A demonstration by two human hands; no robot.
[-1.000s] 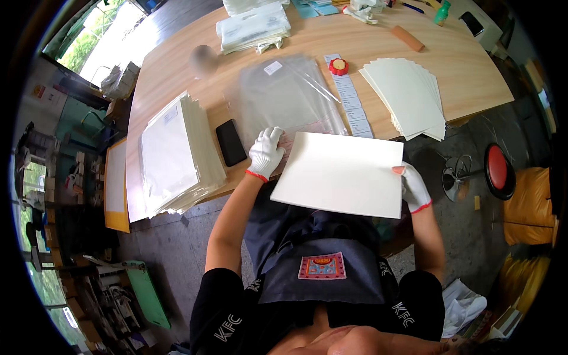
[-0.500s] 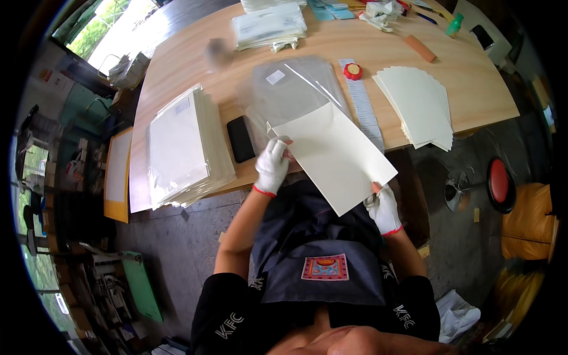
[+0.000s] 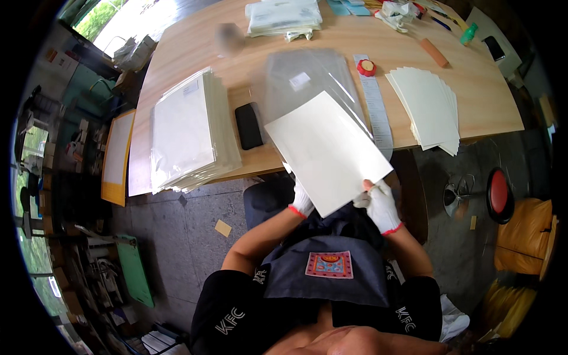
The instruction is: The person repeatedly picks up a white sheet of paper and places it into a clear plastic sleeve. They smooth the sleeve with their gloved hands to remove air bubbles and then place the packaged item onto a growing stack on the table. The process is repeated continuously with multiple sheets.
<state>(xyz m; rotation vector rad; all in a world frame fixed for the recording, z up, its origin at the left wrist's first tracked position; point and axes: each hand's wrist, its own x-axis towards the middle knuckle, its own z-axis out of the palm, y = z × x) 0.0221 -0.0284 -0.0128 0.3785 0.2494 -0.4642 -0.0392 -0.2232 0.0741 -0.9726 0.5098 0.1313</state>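
Observation:
A blank white card sheet (image 3: pixel 328 151) is tilted in front of me, over my lap and the table's near edge. My right hand (image 3: pixel 381 207), in a white glove with a red cuff, pinches its lower right edge, thumb on top. Gloved too, my left hand (image 3: pixel 302 200) is at the sheet's left edge, partly beneath it; its fingers are hidden. A small white bit (image 3: pixel 288 168) sticks out by that edge. Under the sheet's far end lie clear plastic sleeves (image 3: pixel 307 64). Fanned white cards (image 3: pixel 423 106) lie to the right. At the left stands a stack of sleeved white sheets (image 3: pixel 183 124).
A black phone (image 3: pixel 249 127) lies between the left stack and the sleeves. A printed paper strip (image 3: pixel 374 103) carries a red round container (image 3: pixel 366 67). Farther back are another sleeved stack (image 3: pixel 284 18), an orange-brown bar (image 3: pixel 435 52) and a green bottle (image 3: pixel 469 34). A red-seated stool (image 3: pixel 500 190) stands at right.
My left hand has gone from the sheet's upper left corner down along its left edge and partly under it. The sheet has shifted slightly towards the left. My right hand keeps its grip.

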